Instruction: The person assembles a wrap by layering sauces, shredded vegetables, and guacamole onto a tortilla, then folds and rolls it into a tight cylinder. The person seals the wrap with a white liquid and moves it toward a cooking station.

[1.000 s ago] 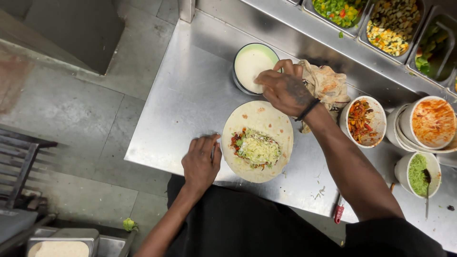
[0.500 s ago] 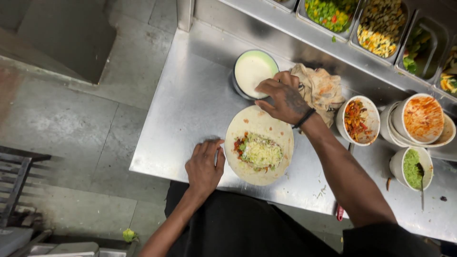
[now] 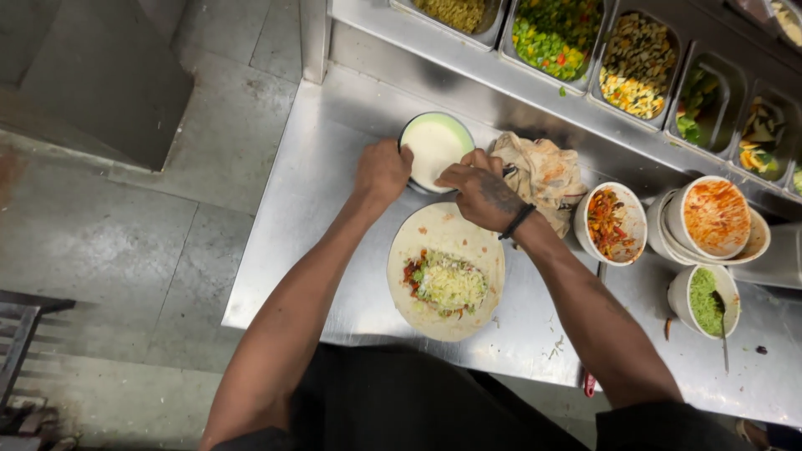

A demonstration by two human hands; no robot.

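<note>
Left hand (image 3: 382,173) gripping white sauce tub (image 3: 434,150) at upper centre of frame, right hand (image 3: 480,190) curled at its rim, contents unclear, filled tortilla (image 3: 445,271) just below, cloth (image 3: 543,174) beside

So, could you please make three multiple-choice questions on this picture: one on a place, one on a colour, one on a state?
1. Where does the tub of white sauce stand?
A. Beyond the tortilla, by the cloth
B. On the floor
C. Inside a wall tray

2. What colour is the sauce in the tub with the spoon?
A. Red
B. Green
C. White

3. How does the tortilla lie?
A. Rolled shut
B. Folded in half
C. Open flat, filling on top

Answers:
1 A: it sits on the steel counter between the left hand and the right hand.
2 B: the sauce is green.
3 C: the cheese-topped filling shows.
</note>
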